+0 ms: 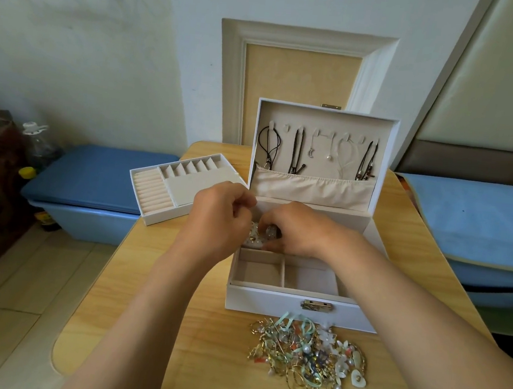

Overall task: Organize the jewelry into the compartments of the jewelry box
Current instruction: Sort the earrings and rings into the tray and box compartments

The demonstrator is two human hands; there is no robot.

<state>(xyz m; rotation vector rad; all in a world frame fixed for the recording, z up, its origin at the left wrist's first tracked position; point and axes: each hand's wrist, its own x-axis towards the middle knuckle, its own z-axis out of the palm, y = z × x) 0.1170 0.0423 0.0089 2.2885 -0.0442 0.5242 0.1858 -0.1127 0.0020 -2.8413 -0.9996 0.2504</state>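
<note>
A white jewelry box point(294, 304) stands open on the wooden table, its lid upright with several necklaces point(297, 151) hanging on hooks above a cloth pocket. Both hands meet over the box's back left compartment. My left hand point(218, 219) and my right hand point(298, 229) pinch a small beaded, sparkly piece of jewelry point(259, 235) between them. Two front compartments point(288, 274) look bare. A tangled pile of jewelry point(308, 359) with gold chains, pearls and mint ribbon lies on the table in front of the box.
The box's removable tray point(181, 184), with ring rolls and small slots, sits on the table's point(151, 294) back left corner. A blue lidded bin point(93, 185) and bottles point(35, 154) stand left of the table. A picture frame point(301, 73) leans on the wall behind.
</note>
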